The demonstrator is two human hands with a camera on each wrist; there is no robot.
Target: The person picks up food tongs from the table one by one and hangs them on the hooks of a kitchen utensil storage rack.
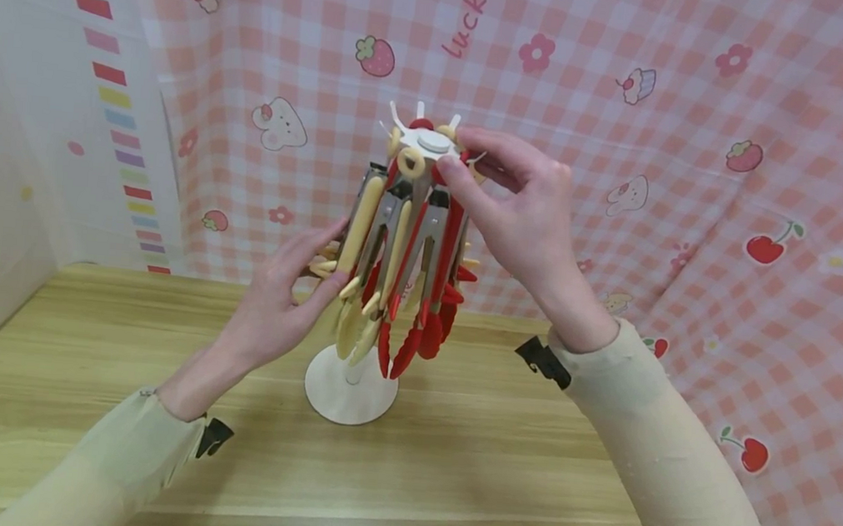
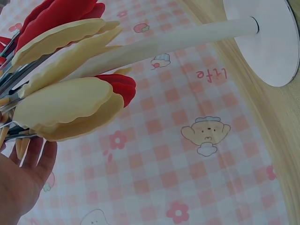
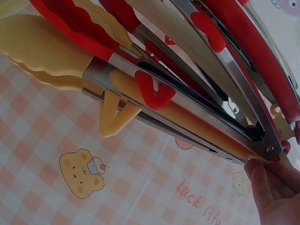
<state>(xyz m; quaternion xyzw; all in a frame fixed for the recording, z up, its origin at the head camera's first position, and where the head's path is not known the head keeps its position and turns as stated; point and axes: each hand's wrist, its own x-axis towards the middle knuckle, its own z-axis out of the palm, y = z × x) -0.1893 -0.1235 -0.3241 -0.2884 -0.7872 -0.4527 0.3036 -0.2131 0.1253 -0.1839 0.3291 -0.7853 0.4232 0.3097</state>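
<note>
A white rack (image 1: 351, 386) with a round base and hooked top carries several steel kitchen tongs with scalloped tips, some cream, some red. My left hand (image 1: 283, 293) holds cream tongs (image 1: 359, 228) at the rack's left side, thumb in front and fingers behind. In the left wrist view, the fingers of the left hand (image 2: 23, 178) reach under the cream tips (image 2: 61, 103). At the hooked top (image 1: 432, 141), my right hand (image 1: 520, 205) pinches the ring end of tongs. The right wrist view has the right hand (image 3: 274, 190) at the end of cream-tipped tongs (image 3: 51, 47).
The rack stands on a wooden table (image 1: 494, 470). Close behind hangs a pink checked cloth (image 1: 319, 62) with printed fruit and flowers. A white cloth (image 1: 12, 127) with coloured marks covers the left side.
</note>
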